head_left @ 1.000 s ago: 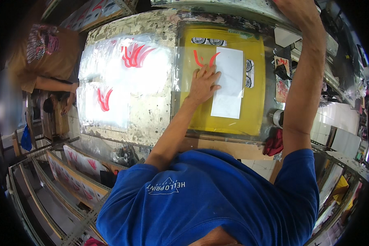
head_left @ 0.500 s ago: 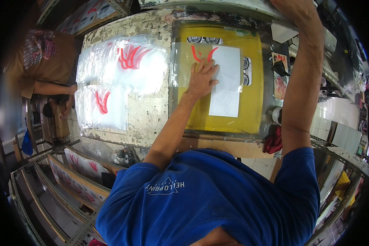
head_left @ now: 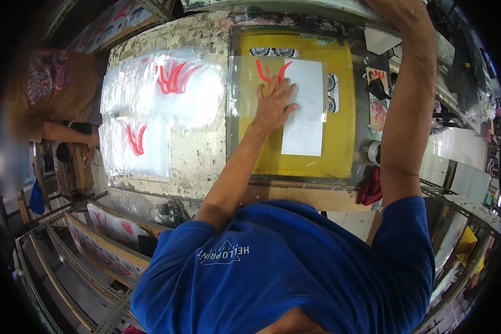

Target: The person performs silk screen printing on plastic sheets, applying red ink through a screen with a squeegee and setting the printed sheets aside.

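Note:
My left hand (head_left: 274, 106) lies with its fingers spread on a clear plastic sheet (head_left: 242, 106). That sheet bears red curved strokes (head_left: 284, 70) just beyond my fingertips. White paper (head_left: 302, 139) lies beside the hand and sticks out below the plastic, on a yellow panel (head_left: 261, 158). Two strips with dark round patterns, one along the top (head_left: 273, 52) and one at the right (head_left: 332, 93), also lie on the yellow. My right hand (head_left: 398, 8) reaches to the upper edge of the picture, by a pale raised frame (head_left: 295, 6); its fingers are cut off from view.
Overlapping clear sheets with red prints (head_left: 193, 106) cover the worn table (head_left: 200, 161) at left. A co-worker in a brown shirt (head_left: 67, 83) stands beyond, an arm near those sheets. Metal racks (head_left: 78, 267) hold printed boards at lower left. A dark red cloth (head_left: 369, 189) lies right of the panel.
The whole view has shifted very slightly. The co-worker's hand at the left has moved a little at the table's edge. My left hand stays flat on the same sheet.

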Available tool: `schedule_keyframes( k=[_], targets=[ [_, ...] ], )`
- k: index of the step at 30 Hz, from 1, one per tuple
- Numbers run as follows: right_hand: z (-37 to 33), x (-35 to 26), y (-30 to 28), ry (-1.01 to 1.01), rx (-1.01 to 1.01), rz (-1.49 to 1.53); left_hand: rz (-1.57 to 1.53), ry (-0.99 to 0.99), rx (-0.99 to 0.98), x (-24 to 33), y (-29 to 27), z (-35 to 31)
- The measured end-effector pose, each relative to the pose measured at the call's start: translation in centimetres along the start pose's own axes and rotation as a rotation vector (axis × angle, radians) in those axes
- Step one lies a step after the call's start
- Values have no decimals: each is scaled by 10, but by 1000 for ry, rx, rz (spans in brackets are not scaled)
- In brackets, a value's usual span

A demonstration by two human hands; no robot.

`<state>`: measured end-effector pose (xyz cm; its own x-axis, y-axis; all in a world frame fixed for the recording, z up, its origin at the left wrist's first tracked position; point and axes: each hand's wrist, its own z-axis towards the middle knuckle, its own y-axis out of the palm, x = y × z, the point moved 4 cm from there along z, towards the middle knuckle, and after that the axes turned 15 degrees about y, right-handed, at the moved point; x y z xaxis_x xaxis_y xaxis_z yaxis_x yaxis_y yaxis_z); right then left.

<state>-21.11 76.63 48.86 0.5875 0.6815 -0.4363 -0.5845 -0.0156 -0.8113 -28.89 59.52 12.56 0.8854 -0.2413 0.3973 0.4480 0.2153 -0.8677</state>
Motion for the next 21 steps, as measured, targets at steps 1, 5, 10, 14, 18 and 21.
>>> schedule_keyframes(
  k=[1,5,10,14,18,21],
  targets=[
    [0,-1,0,-34,31,-9,3,-8,7,0,-1,0],
    [-11,-3,7,-54,57,17,141,-45,211,7,-30,6],
    [-70,1,16,52,-66,-19,-767,-98,1085,33,-128,-8],
    [-148,6,51,-136,51,-28,-904,-465,995,57,-163,-49],
    [-190,20,97,-15,-101,81,-850,-477,837,35,-84,-127],
    [-224,56,150,116,-299,101,-602,-407,753,29,-55,-151]
  ],
)
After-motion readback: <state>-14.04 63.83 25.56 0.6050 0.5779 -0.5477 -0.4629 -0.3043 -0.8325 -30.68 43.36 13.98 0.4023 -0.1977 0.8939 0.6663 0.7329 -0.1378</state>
